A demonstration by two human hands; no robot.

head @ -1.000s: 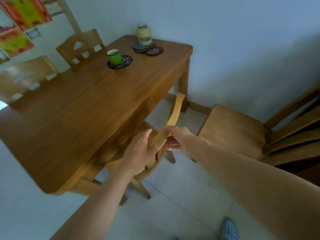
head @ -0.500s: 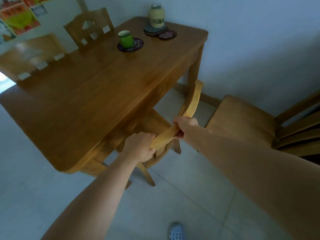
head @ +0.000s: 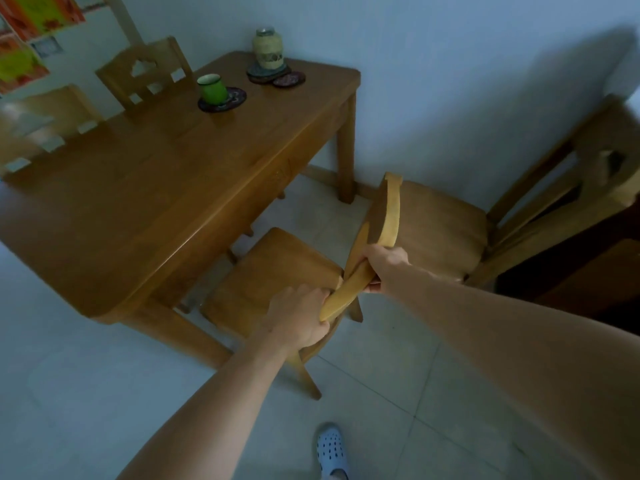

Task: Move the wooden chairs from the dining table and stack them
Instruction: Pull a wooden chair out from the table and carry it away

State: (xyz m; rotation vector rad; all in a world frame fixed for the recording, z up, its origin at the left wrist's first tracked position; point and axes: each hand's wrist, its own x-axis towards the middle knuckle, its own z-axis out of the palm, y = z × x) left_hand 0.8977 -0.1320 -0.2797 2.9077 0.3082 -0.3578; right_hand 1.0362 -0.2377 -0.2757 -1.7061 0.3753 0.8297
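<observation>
Head view: a person's two hands grip the curved top rail of a wooden chair (head: 273, 271) at centre frame. The left hand (head: 299, 317) is wrapped around the rail's near end, and the right hand (head: 382, 266) is clenched on its middle, a two-point hold that looks suited to steering and lifting the chair by its back. The seat stands partly clear of the desk (head: 138, 202), its front edge close under the desk's rim, so the pull-out seems under way and the stacking not yet begun. A second chair (head: 446, 230) waits at right against the wall, just beyond the held rail, a likely base for the stack. Two more chairs stand at the desk's far side, upper left, one (head: 149, 71) sharp, one (head: 45, 112) blurred. On the desk, a green cup (head: 212, 89) sits on a dark coaster and a lidded jar (head: 267, 48) on another; their contents cannot be made out. A blue shoe (head: 330, 452) shows at the bottom edge.
</observation>
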